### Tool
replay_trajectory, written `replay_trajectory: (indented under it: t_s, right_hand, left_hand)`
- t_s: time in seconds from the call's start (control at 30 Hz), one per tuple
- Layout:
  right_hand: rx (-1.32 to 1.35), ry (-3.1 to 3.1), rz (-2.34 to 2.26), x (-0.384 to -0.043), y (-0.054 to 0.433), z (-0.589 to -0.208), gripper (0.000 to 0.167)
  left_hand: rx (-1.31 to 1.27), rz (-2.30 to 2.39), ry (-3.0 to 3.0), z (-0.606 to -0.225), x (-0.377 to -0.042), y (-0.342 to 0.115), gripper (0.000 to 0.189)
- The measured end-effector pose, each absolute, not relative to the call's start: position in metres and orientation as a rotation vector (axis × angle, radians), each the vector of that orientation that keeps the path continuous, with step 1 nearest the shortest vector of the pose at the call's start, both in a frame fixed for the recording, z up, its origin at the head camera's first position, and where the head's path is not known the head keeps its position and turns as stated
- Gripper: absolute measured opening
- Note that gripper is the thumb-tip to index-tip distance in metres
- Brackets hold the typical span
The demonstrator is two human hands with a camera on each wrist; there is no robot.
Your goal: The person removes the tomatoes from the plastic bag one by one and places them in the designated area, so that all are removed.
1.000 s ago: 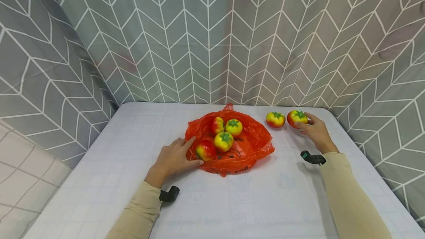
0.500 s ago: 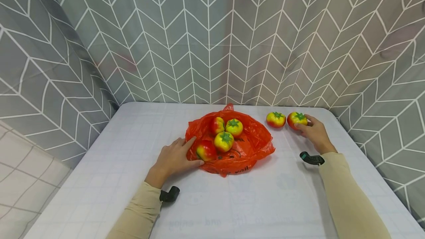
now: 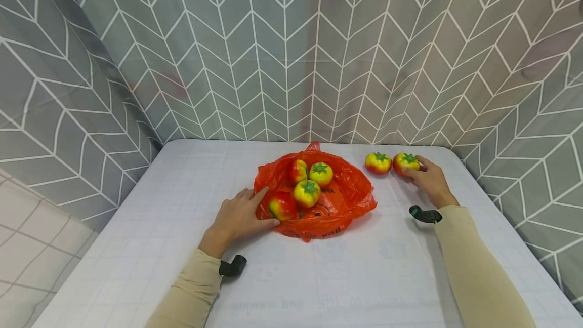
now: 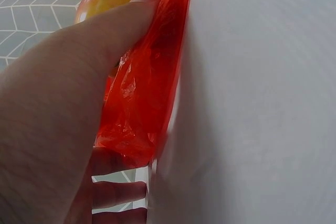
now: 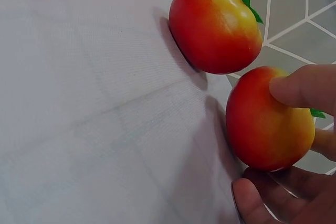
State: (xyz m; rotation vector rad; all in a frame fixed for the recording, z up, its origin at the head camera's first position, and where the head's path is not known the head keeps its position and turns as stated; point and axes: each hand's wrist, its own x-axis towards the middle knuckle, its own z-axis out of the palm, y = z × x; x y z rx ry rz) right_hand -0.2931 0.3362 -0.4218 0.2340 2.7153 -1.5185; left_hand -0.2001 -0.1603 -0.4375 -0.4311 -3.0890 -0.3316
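A crumpled red plastic bag (image 3: 346, 201) lies with its mouth wide on the table, several red-and-yellow tomatoes with green leafy tops inside, one tomato (image 3: 307, 194) near its middle. At the bag's left side rests my left hand (image 3: 239, 215), thumb along the front rim; in the left wrist view the thumb presses the red plastic (image 4: 136, 98) and the other fingers look straight, partly behind it. My right hand (image 3: 430, 181) holds a tomato (image 5: 265, 124) at the far right, thumb on one side, fingers round the other. Another tomato (image 3: 378, 163) stands just left of it.
The table (image 3: 346, 277) has a white cloth with faint printed words. Grey curtains (image 3: 287, 65) with white zigzag lines stand right behind its far edge and along both sides. A black wrist device (image 3: 425, 214) sits by the right cuff, another (image 3: 233, 266) by the left.
The right forearm has shifted slightly left, with the fingers still round the tomato, which has barely moved. My left hand and the bag stay in place.
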Motion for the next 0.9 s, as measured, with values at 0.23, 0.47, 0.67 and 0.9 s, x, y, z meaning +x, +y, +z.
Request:
replay_trajectory:
  t_s: [0.23,0.47,0.67,0.9]
  right_hand:
    - [0.223,2.733,-1.496,-0.2938,0.3382,-0.422,0.08]
    - [0.233,2.722,-1.494,-0.2954,0.3383,-0.4259,0.083]
    - [0.219,2.699,-1.486,-0.2957,0.3388,-0.4255,0.088]
    - [0.247,2.654,-1.496,-0.29,0.343,-0.4241,0.096]
  left_hand:
    - [-0.442,-0.34,-3.088,-0.438,-0.1997,-0.1607,0.096]
    - [-0.432,-0.338,-3.088,-0.4384,-0.199,-0.1609,0.095]
    - [-0.419,-0.364,-3.098,-0.4372,-0.197,-0.1607,0.095]
    - [-0.427,-0.35,-3.103,-0.4373,-0.1986,-0.1607,0.095]
